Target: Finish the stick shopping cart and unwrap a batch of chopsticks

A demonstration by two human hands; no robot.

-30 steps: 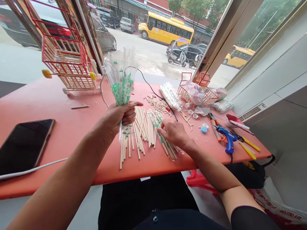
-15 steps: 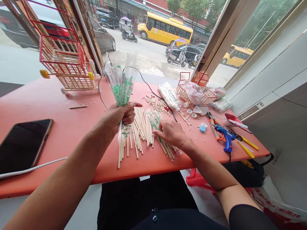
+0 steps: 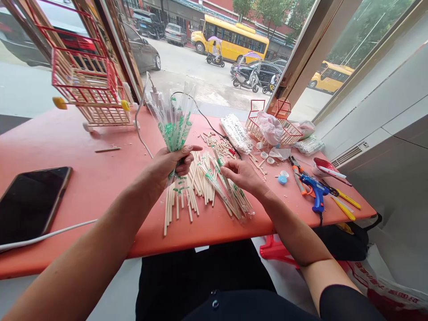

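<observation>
A fanned bunch of clear plastic chopstick sleeves with green print (image 3: 175, 129) is gripped in my left hand (image 3: 174, 165), index finger pointing right. Bare wooden chopsticks (image 3: 200, 178) lie in a loose pile below and right of that hand. My right hand (image 3: 245, 176) is closed, thumb and fingertips pinched at a pair of wrapped chopsticks (image 3: 216, 159); its fingers partly hide the contact. Under and beside this hand, more chopsticks in green-printed sleeves (image 3: 234, 198) lie slanted towards the table's front edge.
On the orange table (image 3: 110, 196) are a phone (image 3: 33, 196) and a red-and-wood model cart (image 3: 90, 89) at left. Cut stick pieces (image 3: 217, 143) and a white packet (image 3: 236, 133) lie behind. A blue glue gun (image 3: 314, 191), pliers (image 3: 296, 174) and bottle caps stand right.
My right hand has lifted slightly off the wrapped chopsticks and pinched its fingers. Some wrapped chopsticks have spread apart. The sleeves in my left hand have shifted slightly right and down.
</observation>
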